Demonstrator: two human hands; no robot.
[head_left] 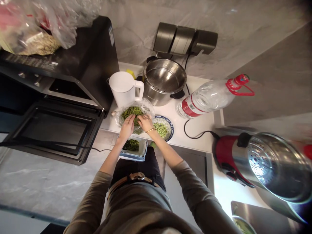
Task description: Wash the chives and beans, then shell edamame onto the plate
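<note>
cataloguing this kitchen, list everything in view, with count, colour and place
oven: one, black, left, door down
filled bags: several, clear, on oven
wall boxes: three, dark grey, wall
pitcher: one, white, beside oven
yellow item: one, behind pitcher
pot: one, steel, right of pitcher
bottle: one, clear and red, right of pot
open bag: one, clear, under hands, green pods inside
plate: one, blue and white, green beans on it
tub: one, blue and white, below hands
red appliance: one, right, steel vessel on top
bowl: one, bottom right
left hand: one, at pods
right hand: one, at pods, gold bracelet
</note>
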